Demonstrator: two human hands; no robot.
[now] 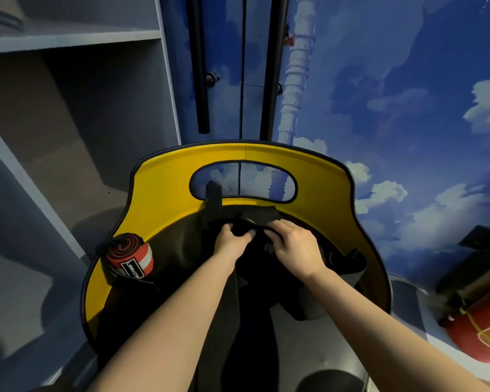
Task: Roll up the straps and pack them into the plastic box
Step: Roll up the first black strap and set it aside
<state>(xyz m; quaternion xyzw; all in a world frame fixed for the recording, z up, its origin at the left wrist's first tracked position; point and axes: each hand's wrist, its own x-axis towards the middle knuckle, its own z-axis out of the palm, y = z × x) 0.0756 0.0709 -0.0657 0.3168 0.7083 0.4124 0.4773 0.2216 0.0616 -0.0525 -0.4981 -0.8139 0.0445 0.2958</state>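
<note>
A: Grip first. What've the hands got?

B: Left hand (pixel 232 239) and right hand (pixel 290 243) are close together, both w/ fingers curled onto the black strap (pixel 255 219) at the far side of the seat. Looks like they pinch the bunched end; the exact hold is hard to read, black on black.

A: Rest of the strap?

B: A long tail (pixel 232 301) runs back toward the person, between the forearms. A short end sticks up near the chair's cutout.

A: So which step?

B: I'd say starting the roll on this one. One red-and-white rolled strap (pixel 130 257) sits done at the seat's left edge, against the yellow chair back (pixel 164 193).

A: Next move needs?

B: Tight first turn, edges aligned, tail kept straight as it feeds in.

A: Room?

B: The chair back curves round the far side and both flanks, so space is mostly toward the person. Shelf unit (pixel 68 41) at left. Plastic box: not in view.
</note>
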